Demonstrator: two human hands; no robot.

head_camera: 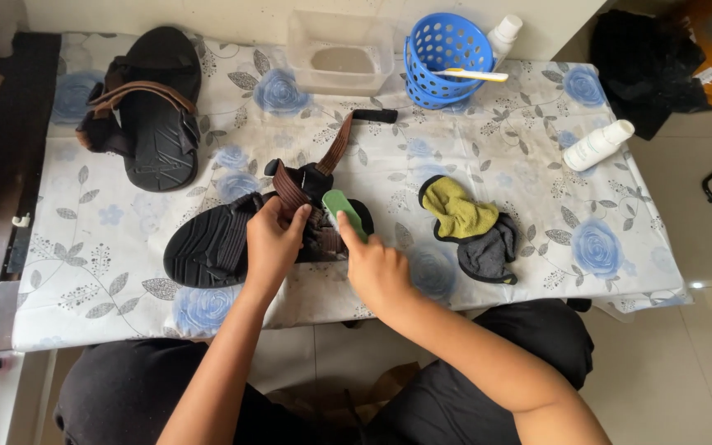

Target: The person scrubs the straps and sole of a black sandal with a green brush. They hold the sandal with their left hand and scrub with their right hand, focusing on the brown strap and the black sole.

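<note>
I see the left hand (pixel 272 241) with its fingers closed on the brown strap of the black sandal (pixel 216 243), which lies at the front of the bench (pixel 84 272). The right hand (pixel 377 268) grips a green brush (pixel 344 213) against the straps. I judge the scrubbing is in progress; the next stroke needs the strap held tight.

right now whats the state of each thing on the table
left hand: gripping the brown strap of the near sandal
right hand: holding a green brush
green brush: pressed against the sandal
near sandal: lying flat, strap undone
far sandal: untouched, straps closed
clear tub: open, lidless
blue basket: upright, toothbrush across its rim
white bottle: lying on its side, capped
cloth: crumpled
</note>
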